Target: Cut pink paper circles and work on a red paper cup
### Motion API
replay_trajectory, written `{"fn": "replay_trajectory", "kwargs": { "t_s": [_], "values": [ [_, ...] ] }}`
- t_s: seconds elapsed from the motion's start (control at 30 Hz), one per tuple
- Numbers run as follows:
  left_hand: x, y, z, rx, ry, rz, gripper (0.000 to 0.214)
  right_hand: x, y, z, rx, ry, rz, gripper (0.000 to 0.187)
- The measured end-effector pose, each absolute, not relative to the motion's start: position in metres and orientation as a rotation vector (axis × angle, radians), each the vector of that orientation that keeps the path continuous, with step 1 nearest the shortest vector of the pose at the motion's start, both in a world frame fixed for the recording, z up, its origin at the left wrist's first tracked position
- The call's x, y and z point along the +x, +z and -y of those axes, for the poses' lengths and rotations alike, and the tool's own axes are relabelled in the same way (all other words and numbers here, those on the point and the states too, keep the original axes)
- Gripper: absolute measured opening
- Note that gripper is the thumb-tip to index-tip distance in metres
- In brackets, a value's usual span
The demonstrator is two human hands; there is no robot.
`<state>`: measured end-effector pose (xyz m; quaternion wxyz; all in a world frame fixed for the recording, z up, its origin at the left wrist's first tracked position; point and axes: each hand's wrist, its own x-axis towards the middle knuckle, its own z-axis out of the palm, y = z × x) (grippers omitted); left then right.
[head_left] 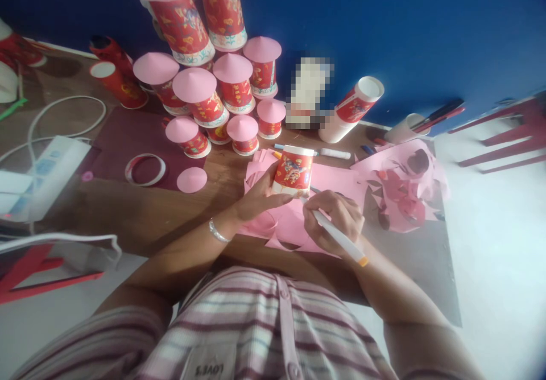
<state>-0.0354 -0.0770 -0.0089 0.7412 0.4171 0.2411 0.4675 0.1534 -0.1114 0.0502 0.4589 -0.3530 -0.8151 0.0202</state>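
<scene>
A red paper cup (294, 166) with a printed figure and a pale band along its lower edge is held up by my left hand (260, 195), fingers and thumb wrapped round its left side. In my right hand (335, 215) is a white marker pen (341, 238) with an orange end pointing back toward me. The pen's tip is close to the cup's lower band; whether it touches I cannot tell. Under both hands lie pink paper sheets (298, 226), some with cut edges. Behind the cup rests another marker (335, 153).
Red cylinders with pink cone tops (194, 87) stand stacked at the back. A tape roll (145, 169) and a pink cone (191, 180) lie left. Pink scraps (401, 192), a pen cup (407, 128) and a tall cup stack (352, 108) are right. A white cable (29, 129) loops far left.
</scene>
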Motion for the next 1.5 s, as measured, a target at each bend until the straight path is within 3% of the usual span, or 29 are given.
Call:
{"fn": "replay_trajectory", "kwargs": {
  "t_s": [0.43,1.5],
  "values": [
    [-0.036,-0.011,0.077,0.995,0.963,-0.601,0.075,0.154,0.049,0.110,-0.860,0.045,2.017,0.022],
    [-0.035,-0.005,0.073,1.056,0.993,-0.656,0.065,0.157,0.058,0.113,-0.974,0.177,2.059,0.012]
  ]
}}
